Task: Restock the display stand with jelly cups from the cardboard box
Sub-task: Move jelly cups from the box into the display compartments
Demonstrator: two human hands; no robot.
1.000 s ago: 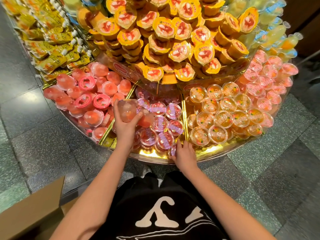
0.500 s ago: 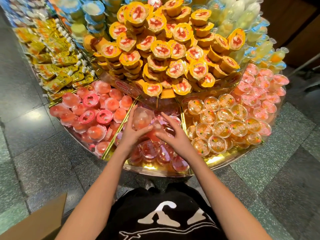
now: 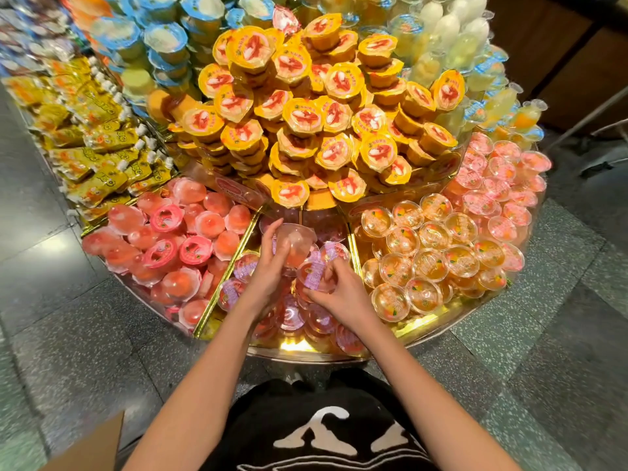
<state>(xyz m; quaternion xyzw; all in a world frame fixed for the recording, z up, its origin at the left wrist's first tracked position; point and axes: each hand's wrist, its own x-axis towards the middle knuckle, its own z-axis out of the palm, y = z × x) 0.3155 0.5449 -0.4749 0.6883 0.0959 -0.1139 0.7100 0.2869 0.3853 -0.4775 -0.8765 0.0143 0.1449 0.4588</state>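
Fingers [image 3: 273, 237] of my left hand [image 3: 266, 278] were curled round a clear jelly cup [image 3: 297, 237], held over the middle compartment of the display stand [image 3: 306, 355]. The right hand [image 3: 343, 297] pinched a purple-lidded cup [image 3: 311, 275] just below it, down on the heap in that bin.

These cups looked light: thin plastic walls, film lid, wobbly inside. My guess was they'd dent if squeezed and slide off each other when stacked. Best hold seemed to be round the rim, where the plastic is stiffest, not on the lid. Couldn't quite tell whether the two held cups were touching, the view got mushy there.

Around them were pink cups [image 3: 176, 239] in the left compartment and orange ones [image 3: 424, 246] in the right, with gold dividers [image 3: 224, 277] between the flavours. A big pile of yellow-lidded cups [image 3: 306, 117] sat on the tier right above the back of the bin, so reaching deep risked knocking one loose. Only a corner of the cardboard box [image 3: 88, 447] showed, low on my left by the floor.
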